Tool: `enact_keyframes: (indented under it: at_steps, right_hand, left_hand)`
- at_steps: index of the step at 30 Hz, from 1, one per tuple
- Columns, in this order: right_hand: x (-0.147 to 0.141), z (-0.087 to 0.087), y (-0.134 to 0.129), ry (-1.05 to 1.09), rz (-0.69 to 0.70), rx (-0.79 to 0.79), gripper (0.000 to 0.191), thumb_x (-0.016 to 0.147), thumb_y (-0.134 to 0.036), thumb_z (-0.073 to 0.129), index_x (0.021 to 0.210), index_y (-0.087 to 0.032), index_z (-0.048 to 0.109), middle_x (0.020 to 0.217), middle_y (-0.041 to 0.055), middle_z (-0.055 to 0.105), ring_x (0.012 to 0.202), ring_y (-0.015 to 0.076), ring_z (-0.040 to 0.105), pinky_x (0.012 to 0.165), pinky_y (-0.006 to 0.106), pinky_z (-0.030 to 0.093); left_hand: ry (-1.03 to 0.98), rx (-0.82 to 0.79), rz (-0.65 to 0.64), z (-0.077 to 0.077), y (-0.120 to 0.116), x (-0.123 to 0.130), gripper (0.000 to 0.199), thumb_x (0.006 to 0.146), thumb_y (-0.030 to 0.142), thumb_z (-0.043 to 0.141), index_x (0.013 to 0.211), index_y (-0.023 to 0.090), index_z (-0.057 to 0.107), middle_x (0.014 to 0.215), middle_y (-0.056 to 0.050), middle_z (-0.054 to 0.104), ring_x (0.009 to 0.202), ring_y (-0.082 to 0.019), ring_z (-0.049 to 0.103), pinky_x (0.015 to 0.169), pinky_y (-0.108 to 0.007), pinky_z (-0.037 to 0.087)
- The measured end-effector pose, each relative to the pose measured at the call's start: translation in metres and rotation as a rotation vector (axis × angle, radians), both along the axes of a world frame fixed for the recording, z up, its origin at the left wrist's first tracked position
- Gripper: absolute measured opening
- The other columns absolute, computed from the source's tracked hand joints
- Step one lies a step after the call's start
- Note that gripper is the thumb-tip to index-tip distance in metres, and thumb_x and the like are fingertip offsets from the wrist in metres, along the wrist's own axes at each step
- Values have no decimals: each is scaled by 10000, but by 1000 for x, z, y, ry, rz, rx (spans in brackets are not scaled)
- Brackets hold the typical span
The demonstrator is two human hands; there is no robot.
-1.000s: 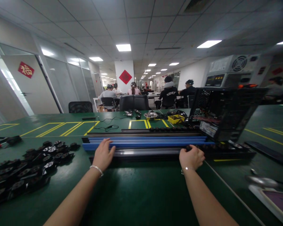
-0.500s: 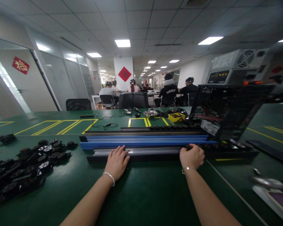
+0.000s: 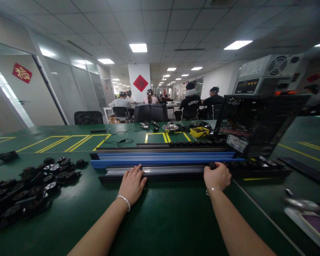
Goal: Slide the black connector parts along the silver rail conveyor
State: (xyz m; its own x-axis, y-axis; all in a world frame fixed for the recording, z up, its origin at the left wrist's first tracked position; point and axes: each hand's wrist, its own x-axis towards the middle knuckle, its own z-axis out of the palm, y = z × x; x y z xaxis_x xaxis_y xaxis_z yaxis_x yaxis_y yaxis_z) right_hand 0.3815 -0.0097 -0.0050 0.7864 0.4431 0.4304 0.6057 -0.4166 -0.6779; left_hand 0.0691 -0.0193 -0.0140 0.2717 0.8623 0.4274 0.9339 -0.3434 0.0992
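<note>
The long shiny bar (image 3: 176, 171) lies flat on the green desk (image 3: 160, 220), on the near side of the blue bars (image 3: 162, 156), and it could roll or slip if one hand pushes harder than the other. The left hand (image 3: 132, 183) is open, with its thumb apart from its fingers, and its fingertips rest on top of the bar. They do not wrap around it, so that end might slide away. The right hand (image 3: 217, 176) is curled up, with its fingers and thumb closed on a small black part (image 3: 212, 165) at the bar's right side. I cannot tell if this part sits in the bar or just against it, as the fingers hide some of it. If it is held crooked and pushed hard, it could get stuck or pop out. A fingertip could also get pinched there. The blue bars are very near, so a big push away from the person could bump them. The big black computer case (image 3: 264, 124) stands close by on the right, with metal boxes (image 3: 272, 67) on top. A hard knock from a long bar could shake them. The pile of black parts (image 3: 34, 185) is well off to the left.
</note>
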Motion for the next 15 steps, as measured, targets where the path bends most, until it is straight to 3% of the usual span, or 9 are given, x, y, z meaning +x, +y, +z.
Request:
enact_keyframes:
  at_steps: [15]
  right_hand:
    - [-1, 1, -1, -10, 30, 23, 360, 657, -265, 508, 1003, -169, 528, 987, 124, 576, 916, 274, 502, 766, 379, 357]
  left_hand:
    - [34, 12, -7, 1, 0, -1, 325, 855, 335, 333, 1062, 240, 565, 1343, -52, 444, 1185, -223, 437, 984, -429, 322]
